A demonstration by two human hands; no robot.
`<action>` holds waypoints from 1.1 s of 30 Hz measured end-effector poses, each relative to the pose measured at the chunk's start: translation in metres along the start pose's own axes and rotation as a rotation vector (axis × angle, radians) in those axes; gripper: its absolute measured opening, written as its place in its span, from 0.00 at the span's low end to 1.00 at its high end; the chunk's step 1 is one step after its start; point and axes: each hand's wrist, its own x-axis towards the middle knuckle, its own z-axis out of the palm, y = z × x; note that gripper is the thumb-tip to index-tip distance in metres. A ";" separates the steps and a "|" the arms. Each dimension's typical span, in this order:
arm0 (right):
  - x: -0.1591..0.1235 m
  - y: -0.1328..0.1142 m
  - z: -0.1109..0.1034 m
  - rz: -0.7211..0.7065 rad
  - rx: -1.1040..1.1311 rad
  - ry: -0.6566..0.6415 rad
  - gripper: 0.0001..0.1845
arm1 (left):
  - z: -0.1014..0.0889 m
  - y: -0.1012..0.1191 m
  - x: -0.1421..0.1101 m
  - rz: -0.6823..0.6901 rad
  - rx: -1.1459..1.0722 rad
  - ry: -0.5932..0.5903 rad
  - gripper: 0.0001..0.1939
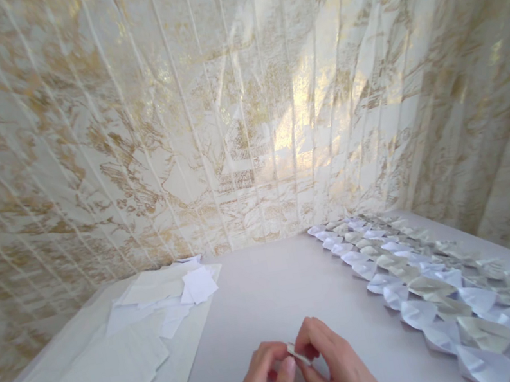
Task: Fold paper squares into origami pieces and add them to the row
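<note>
Near the bottom middle of the head view, a small folded piece of paper is held between both hands just above the table. My left hand pinches its left end between thumb and forefinger. On its other side, the fingers and thumb of my right hand close around the right end. The paper looks narrow and pale, with a greyish edge; most of it is hidden by the fingertips.
Loose pale sheets overlap at the left, with small white paper squares on top at the back. Rows of folded white and greyish paper pieces cover the right side. A gold-patterned curtain hangs behind the table.
</note>
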 end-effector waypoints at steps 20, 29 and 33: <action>0.006 0.003 -0.015 0.011 0.225 -0.165 0.03 | -0.022 -0.004 0.020 -0.195 -0.137 -0.301 0.23; 0.002 0.003 -0.008 0.235 0.351 -0.155 0.20 | -0.021 0.016 0.016 -0.166 -0.021 -0.323 0.25; 0.002 0.001 -0.007 0.319 0.466 -0.158 0.21 | -0.020 0.024 0.012 -0.130 0.012 -0.319 0.26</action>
